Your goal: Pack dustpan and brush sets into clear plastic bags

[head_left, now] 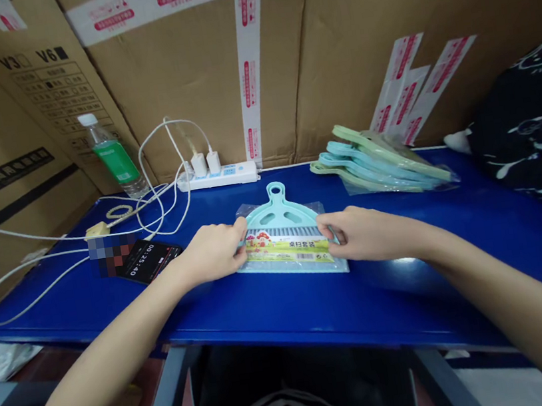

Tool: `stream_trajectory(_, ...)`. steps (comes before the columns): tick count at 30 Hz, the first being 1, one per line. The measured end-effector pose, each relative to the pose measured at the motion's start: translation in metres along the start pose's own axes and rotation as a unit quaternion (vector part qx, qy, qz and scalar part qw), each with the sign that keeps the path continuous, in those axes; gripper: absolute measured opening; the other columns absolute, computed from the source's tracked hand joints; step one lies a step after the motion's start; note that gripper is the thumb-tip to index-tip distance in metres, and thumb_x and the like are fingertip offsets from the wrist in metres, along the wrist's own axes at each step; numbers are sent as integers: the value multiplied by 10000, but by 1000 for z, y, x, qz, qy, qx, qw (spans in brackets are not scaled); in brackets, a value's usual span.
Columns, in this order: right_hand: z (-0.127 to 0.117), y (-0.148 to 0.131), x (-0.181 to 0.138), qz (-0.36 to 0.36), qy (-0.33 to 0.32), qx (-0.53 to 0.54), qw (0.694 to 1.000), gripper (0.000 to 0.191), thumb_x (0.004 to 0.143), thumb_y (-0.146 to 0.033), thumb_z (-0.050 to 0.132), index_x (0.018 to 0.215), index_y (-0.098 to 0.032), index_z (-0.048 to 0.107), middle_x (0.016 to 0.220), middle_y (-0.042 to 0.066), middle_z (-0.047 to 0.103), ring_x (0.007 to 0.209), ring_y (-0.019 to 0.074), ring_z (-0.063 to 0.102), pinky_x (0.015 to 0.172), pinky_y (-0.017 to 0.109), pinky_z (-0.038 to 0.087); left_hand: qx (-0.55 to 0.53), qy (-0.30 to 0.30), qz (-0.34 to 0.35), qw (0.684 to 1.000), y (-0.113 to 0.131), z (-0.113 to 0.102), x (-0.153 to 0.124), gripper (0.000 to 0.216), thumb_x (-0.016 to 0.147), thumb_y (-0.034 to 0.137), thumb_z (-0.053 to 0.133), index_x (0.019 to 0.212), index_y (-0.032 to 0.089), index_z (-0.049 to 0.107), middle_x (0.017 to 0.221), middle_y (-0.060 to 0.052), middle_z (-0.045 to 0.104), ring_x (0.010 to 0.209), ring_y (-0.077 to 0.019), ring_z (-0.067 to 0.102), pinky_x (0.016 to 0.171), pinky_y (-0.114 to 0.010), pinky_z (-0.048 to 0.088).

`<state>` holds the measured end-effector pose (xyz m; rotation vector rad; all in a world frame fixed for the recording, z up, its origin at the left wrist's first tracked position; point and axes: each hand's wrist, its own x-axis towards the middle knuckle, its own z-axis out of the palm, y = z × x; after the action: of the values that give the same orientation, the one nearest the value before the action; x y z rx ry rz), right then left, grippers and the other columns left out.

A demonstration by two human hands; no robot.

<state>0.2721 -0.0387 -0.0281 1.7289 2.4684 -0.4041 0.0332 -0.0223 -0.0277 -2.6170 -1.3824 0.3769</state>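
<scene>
A light-blue dustpan (279, 210) lies on the blue table with its looped handle pointing away from me. A grey-bristled brush (289, 231) and a printed label card (282, 248) lie across it, under clear plastic wrap. My left hand (222, 250) pinches the set at its left edge, thumb and fingers closed. On the opposite edge, my right hand (356, 233) is closed with curled fingers at the end of the label. Parts of both side edges are hidden behind the fingers.
Several wrapped green and blue dustpans (376, 161) are piled at the back right, near a dark patterned cloth item (531, 119). At left are a phone (149, 260), white cables, a water bottle (114, 158) and a power strip (227, 175). Cardboard (202, 71) walls the back.
</scene>
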Motion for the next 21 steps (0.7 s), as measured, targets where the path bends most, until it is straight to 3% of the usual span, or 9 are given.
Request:
stream_trajectory(7, 5, 10, 10, -30, -18, 110, 993, 154, 706, -154, 507, 713, -241, 381, 539, -74, 413, 541, 128, 428, 558, 257, 318, -32, 7, -14, 999, -3, 2, 3, 174, 832, 200, 439, 989, 161, 502, 679, -22, 651, 677, -222, 653, 587, -293, 410)
stream_trajectory(15, 10, 15, 12, -68, -4, 90, 994, 134, 711, -146, 487, 716, -240, 391, 527, -72, 425, 501, 119, 414, 543, 253, 315, -71, 14, -5, 997, -8, 3, 7, 150, 811, 170, 475, 957, 185, 505, 700, -2, 651, 673, -203, 641, 577, -280, 368)
stream_trajectory(21, 9, 15, 10, -55, 2, 98, 994, 152, 715, -153, 497, 719, -244, 376, 517, -72, 432, 504, 125, 421, 535, 258, 310, -55, 31, -8, 998, -9, 6, 5, 163, 810, 173, 465, 965, 187, 513, 671, 3, 627, 649, -199, 624, 552, -280, 324)
